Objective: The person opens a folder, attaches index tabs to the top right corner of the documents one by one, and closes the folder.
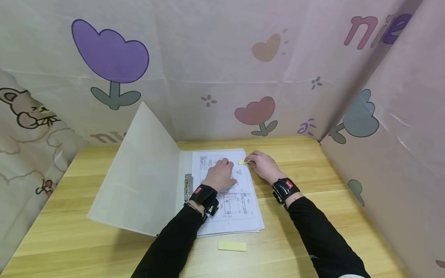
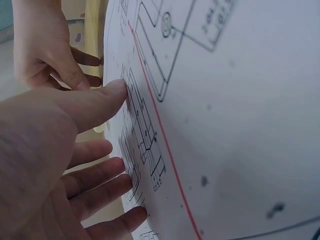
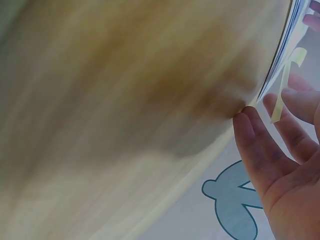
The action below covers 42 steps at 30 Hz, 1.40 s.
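A yellow sticky note (image 1: 242, 162) is pinched between thumb and finger of the right hand (image 1: 265, 166), right by the far right corner of the paper stack (image 1: 240, 210), toward the worktop's (image 1: 302, 158) far edge. The paper's touched by the left hand (image 1: 219, 175), fingers loosely spread. Probably featherlight, floppy and easily creased; best gripped gently by one end.

Before me, the stacked white printed sheets (image 1: 243, 222) are smooth matt paper, like the small yellow paper strip (image 1: 241, 162) at their one o'clock. At nine o'clock, the shiny silver metal clip (image 1: 188, 186) adjoins my smooth white folder cover (image 1: 139, 177). My yellow wood-grain table (image 1: 80, 243) has a soft sheen; my black cloth sleeves (image 1: 323, 231) look matt.
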Each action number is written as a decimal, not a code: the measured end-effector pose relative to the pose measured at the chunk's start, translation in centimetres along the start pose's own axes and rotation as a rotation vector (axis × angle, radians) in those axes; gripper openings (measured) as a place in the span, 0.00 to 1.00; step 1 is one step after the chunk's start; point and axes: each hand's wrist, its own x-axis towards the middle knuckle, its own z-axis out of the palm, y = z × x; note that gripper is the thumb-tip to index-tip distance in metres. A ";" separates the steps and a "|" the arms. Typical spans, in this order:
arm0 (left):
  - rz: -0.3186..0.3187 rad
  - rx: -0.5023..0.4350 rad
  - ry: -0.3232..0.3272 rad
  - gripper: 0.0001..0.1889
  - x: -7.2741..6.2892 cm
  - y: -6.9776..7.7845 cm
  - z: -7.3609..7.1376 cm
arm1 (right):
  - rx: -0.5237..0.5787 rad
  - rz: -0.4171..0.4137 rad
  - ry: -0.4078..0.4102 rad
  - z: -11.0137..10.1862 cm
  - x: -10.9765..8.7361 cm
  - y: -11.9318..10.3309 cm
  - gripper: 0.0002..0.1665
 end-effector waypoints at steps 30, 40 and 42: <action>0.028 0.054 -0.006 0.36 0.0 0.1 -0.5 | -0.108 -0.016 -0.023 0.2 0.3 -0.5 0.12; 0.048 0.165 -0.040 0.42 1.4 1.1 -0.5 | -0.110 -0.044 -0.047 0.1 -0.4 0.0 0.13; 0.046 0.190 -0.040 0.42 1.5 1.3 -0.5 | -0.111 -0.044 -0.059 0.0 -0.6 0.0 0.14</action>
